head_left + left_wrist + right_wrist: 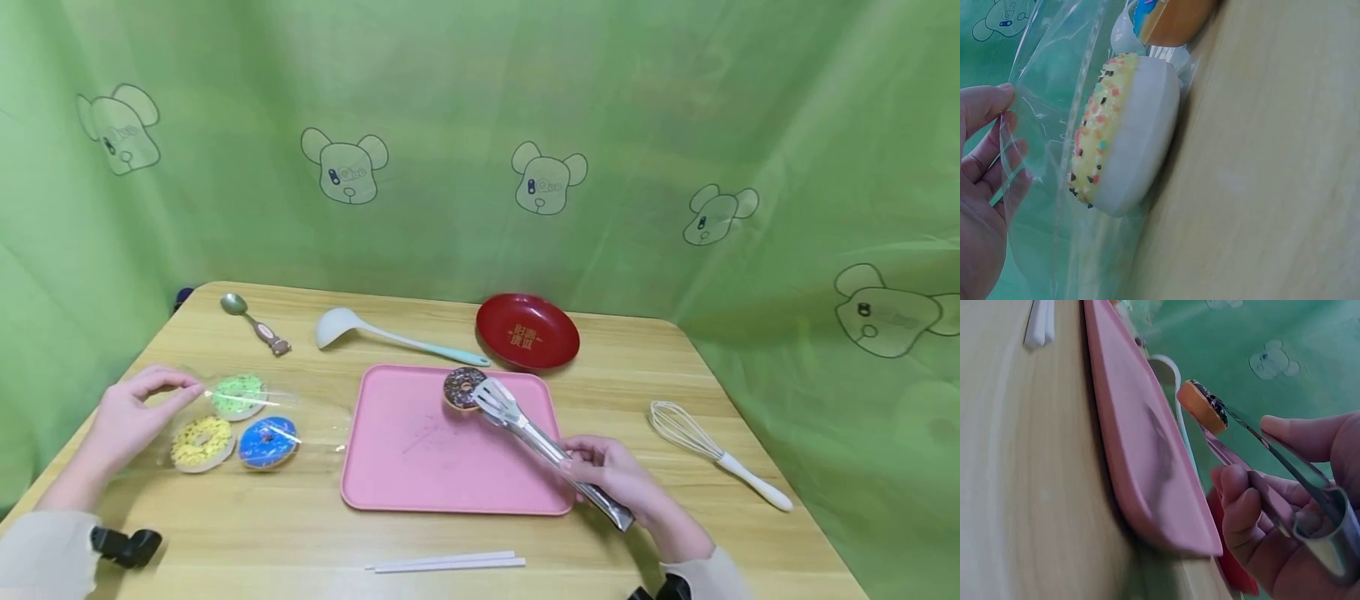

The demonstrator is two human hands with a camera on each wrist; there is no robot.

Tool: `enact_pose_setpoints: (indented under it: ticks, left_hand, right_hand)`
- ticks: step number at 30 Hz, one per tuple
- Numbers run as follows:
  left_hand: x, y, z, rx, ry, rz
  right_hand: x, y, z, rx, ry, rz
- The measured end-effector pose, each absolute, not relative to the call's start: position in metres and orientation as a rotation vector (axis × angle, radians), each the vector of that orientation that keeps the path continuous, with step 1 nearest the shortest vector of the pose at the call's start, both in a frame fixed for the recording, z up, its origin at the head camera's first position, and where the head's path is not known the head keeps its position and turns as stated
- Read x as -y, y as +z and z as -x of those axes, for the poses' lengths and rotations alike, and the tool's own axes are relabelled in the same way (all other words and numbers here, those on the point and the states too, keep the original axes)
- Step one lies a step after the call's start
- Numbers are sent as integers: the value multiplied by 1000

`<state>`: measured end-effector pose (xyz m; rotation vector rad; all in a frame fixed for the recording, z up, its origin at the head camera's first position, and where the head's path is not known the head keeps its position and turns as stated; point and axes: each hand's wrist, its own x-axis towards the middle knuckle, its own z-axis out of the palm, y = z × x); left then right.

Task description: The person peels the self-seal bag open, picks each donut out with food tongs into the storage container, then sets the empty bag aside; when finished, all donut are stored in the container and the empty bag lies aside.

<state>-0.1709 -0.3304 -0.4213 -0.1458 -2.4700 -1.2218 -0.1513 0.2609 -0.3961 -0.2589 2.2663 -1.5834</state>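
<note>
Head view: my right hand (pixel 611 477) gripped tongs (pixel 536 435) holding a seemingly light doughnut (pixel 455 390) ahead, best edge-held; left hand (pixel 129 417) pinched clear film (pixel 283 398).

Occluded, cropped and unresolved areas
Head view: tongs (pixel 540 442) cover part of the chocolate donut (pixel 454 392); a dark object (pixel 183 297) behind the table (pixel 202 307) corner is partly hidden and unidentifiable. Left wrist view: left edge crops the left hand (pixel 979 206); top edge crops the blue donut (pixel 1175 22) and clear film (pixel 1041 131). Right wrist view: right edge crops the right hand (pixel 1275 559); top edge crops the chopsticks (pixel 1037 326).
</note>
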Motion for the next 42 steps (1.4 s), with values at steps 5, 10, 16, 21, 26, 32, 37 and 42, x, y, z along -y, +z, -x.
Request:
enact_pose_setpoints:
  ticks: [5,10,16,21,26,32,37,42]
  left_hand:
    - [329,-421,171,2474,-1217,138]
    - [327,-420,171,2500,-1207,104]
    - [325,-416,168,2525,-1212,63]
    - [323,-415,167,2545,-1225,46]
    - [323,-414,167,2547,-1235,37]
    - [324,-413,166,2528,-1230,58]
    - [324,-413,167,2530,-1231,57]
    - [324,-414,169,2534,-1230,86]
  right_hand:
    - [-281,-399,145,-2323,-1562,152]
    - [-292,-403,144,-2343,-1560,101]
    - [-298,-407,146,-2345,-1531,92]
    - [-303,-409,145,-2335,-1533,57]
    - [-311,-408,140,-2381,-1570,10]
    - [-315,-405,139,-2436,-1699,-117]
    - [-302,-406,142,-2499,-1761,-164]
    - [-285,-409,146,-2502,-1819,-144]
